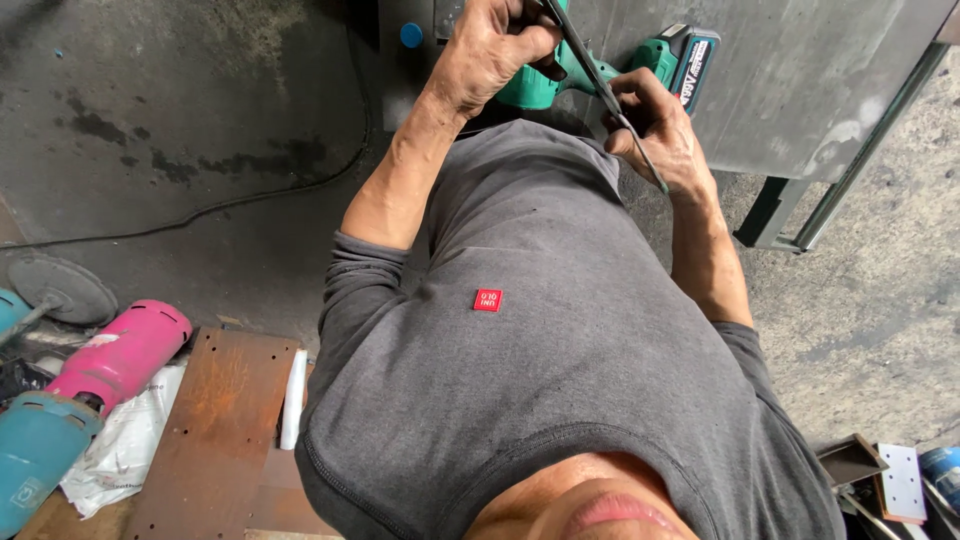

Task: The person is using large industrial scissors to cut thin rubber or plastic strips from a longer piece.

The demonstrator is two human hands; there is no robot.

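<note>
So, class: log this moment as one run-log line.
left hand: grips thin metal rod | right hand: pinches rod lower down | green cordless drill: behind hands on grey metal table

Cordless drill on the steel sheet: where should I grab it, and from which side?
Judging by its pose, take the green drill by the handle neck between body and battery, coming from the chest side. The left hand covers the body, and the thin rod crosses above.
</note>
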